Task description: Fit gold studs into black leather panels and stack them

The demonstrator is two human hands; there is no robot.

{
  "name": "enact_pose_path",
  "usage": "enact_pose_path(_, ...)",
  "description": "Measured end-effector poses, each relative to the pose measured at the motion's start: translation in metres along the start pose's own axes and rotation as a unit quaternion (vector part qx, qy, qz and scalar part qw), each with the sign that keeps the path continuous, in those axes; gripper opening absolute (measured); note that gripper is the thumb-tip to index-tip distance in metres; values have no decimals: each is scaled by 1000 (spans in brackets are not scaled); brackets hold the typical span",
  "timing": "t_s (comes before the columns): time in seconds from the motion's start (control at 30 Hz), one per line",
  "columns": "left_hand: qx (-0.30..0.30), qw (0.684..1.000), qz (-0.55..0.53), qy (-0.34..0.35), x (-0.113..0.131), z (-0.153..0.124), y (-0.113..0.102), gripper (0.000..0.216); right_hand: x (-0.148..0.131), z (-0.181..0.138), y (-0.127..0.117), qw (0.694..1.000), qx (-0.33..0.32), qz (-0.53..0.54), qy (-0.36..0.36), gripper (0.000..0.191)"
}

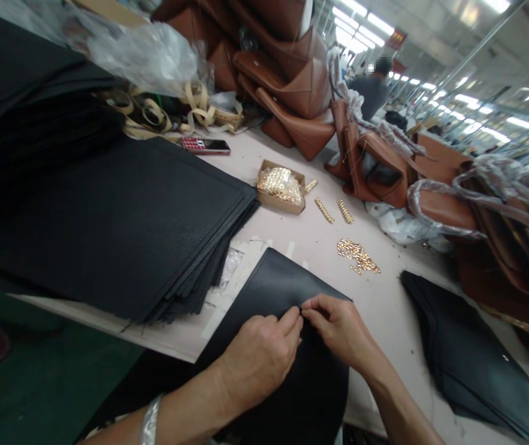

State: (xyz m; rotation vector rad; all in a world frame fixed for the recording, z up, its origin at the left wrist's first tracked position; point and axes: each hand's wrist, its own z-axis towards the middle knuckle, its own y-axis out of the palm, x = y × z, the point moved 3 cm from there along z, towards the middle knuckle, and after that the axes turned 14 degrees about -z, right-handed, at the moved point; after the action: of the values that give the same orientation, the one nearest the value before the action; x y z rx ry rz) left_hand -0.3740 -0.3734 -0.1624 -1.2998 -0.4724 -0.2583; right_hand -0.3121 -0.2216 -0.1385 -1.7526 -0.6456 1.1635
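A black leather panel (pixel 283 281) lies on the pale worktable (pixel 385 296) in front of me, hanging over its near edge. My left hand (pixel 258 358) rests on the panel with fingers curled, thumb and forefinger pinched at a spot near its middle. My right hand (pixel 338 327) meets it fingertip to fingertip, pinching the same spot. What sits between the fingertips is too small to make out. A loose heap of small gold metal fittings (pixel 357 254) lies beyond the panel.
A tall stack of black leather panels (pixel 120 228) fills the left. A cardboard box of gold fittings (pixel 282 185), a phone (pixel 205 146), brown leather bags (pixel 301 86), wrapped straps (pixel 440 185) and another black pile (pixel 473 352) surround the work spot. A person stands far back.
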Motion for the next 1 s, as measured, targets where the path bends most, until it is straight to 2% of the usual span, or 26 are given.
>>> enact_pose_path(0.5,21,1000,-14,11,-3,-2,4,38,2,28,-4,981,-154,-43,107,11)
enact_pose_path(0.73,37,999,-16,12,-3,-2,3,37,10,36,-1,953,-249,34,167,10)
enact_pose_path(0.87,35,999,-24,9,-2,-1,1,36,5,39,-4,955,-230,32,185,9)
enact_pose_path(1.0,14,999,-29,0,-2,2,-3,37,0,42,-6,973,-182,-35,141,12)
